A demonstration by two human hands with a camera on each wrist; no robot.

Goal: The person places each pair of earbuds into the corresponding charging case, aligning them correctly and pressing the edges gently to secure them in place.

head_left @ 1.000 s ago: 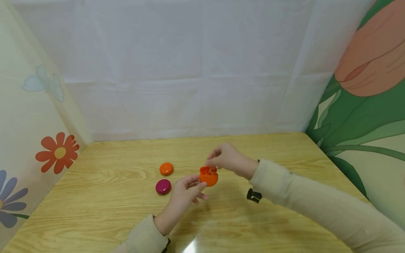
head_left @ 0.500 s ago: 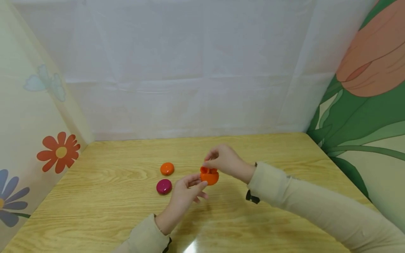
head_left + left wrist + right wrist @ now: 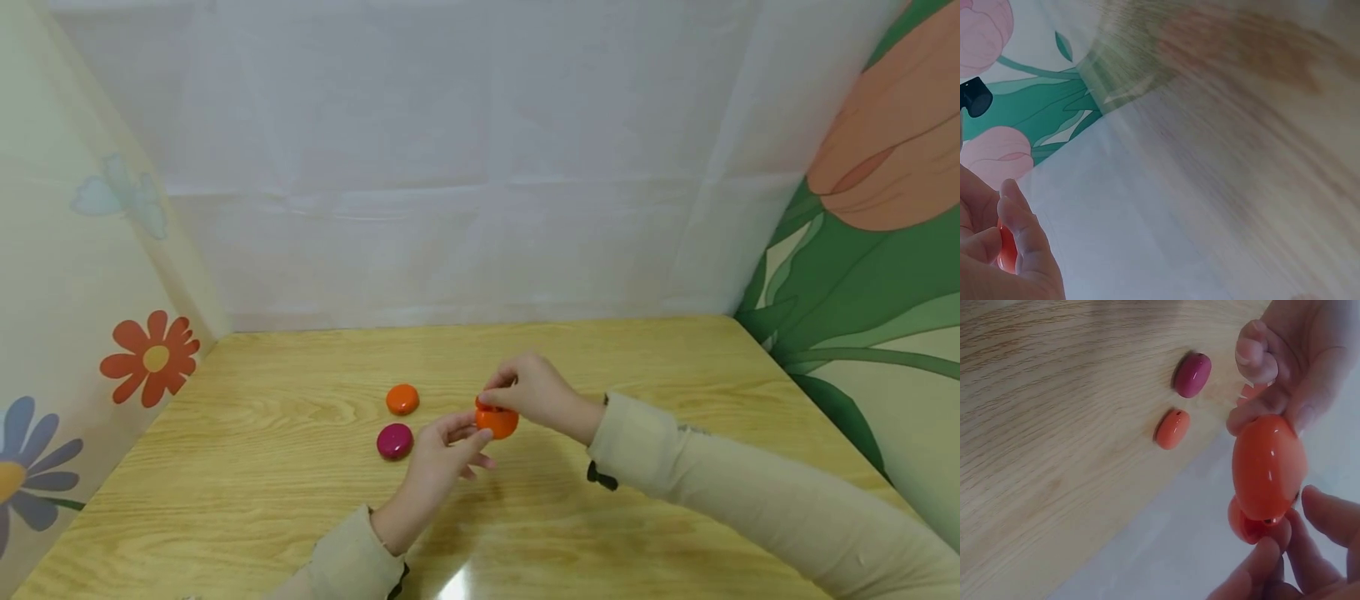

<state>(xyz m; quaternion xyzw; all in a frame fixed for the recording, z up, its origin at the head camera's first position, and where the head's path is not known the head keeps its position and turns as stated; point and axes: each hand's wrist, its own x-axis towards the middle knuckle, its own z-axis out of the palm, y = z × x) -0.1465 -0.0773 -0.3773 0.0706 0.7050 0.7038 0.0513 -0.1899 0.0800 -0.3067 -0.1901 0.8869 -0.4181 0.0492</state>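
Note:
My left hand (image 3: 435, 467) holds a glossy orange earbud case (image 3: 498, 423) above the table, between thumb and fingers. In the right wrist view the case's rounded base (image 3: 1269, 469) shows large, its lid (image 3: 1242, 520) swung open. Fingers of my right hand (image 3: 536, 392) are bent together at the opening, against the lid, and seem to pinch a small earbud mostly hidden by them. To the left on the table lie a round orange case (image 3: 402, 399) and a round magenta case (image 3: 394, 442), both closed.
The wood-grain table (image 3: 300, 475) extends under both hands. A white cloth (image 3: 450, 167) hangs behind it, with flower-printed panels (image 3: 153, 358) at the sides. A black wrist device (image 3: 602, 477) sits beneath the right cuff.
My right hand has come down slightly onto the case opening, so its thumb now covers most of the inside. The left hand still holds the case at nearly the same place.

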